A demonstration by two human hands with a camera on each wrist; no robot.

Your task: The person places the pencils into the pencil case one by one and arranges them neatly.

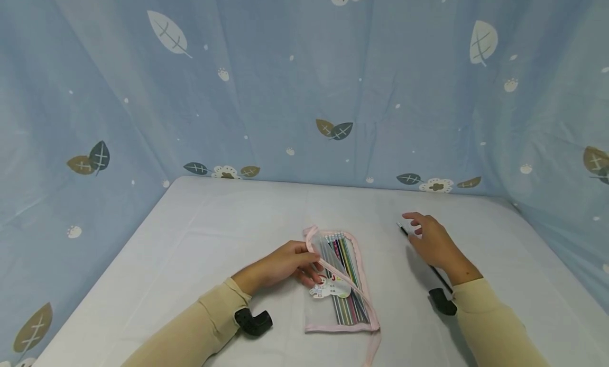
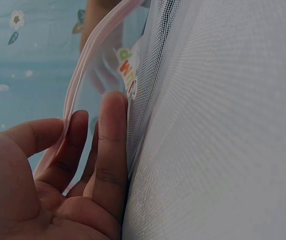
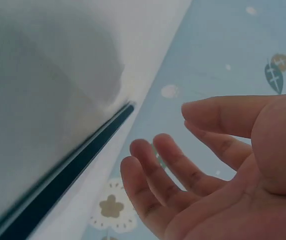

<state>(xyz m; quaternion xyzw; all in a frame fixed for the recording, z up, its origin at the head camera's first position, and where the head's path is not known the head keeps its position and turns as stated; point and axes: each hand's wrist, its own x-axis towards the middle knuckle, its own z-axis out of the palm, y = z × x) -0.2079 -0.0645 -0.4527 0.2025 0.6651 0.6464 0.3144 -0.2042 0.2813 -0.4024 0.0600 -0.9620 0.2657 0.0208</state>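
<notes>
A see-through mesh pencil pouch [image 1: 320,313] with pink trim lies on the white table. Inside it several striped pencils [image 1: 349,310] sit side by side toward its right edge. My left hand [image 1: 287,263] pinches the pink-trimmed upper left edge between thumb and finger and lifts it. In the left wrist view the other fingers [image 2: 112,145] are behind this edge, by the white mesh. Over to the right, my right hand [image 1: 434,245] hovers with parted fingers above a single dark pencil [image 1: 440,278]. Nothing is between those fingers in the right wrist view; the pencil [image 3: 75,167] lies beside them.
A cartoon label [image 1: 333,287] with colored letters is on the pouch, and a pink strap [image 1: 374,351] trails from its lower right corner. Blue leaf-print cloth [image 1: 266,81] hangs behind and beside the table [image 1: 228,219]. Each wrist carries a black camera mount [image 1: 253,322].
</notes>
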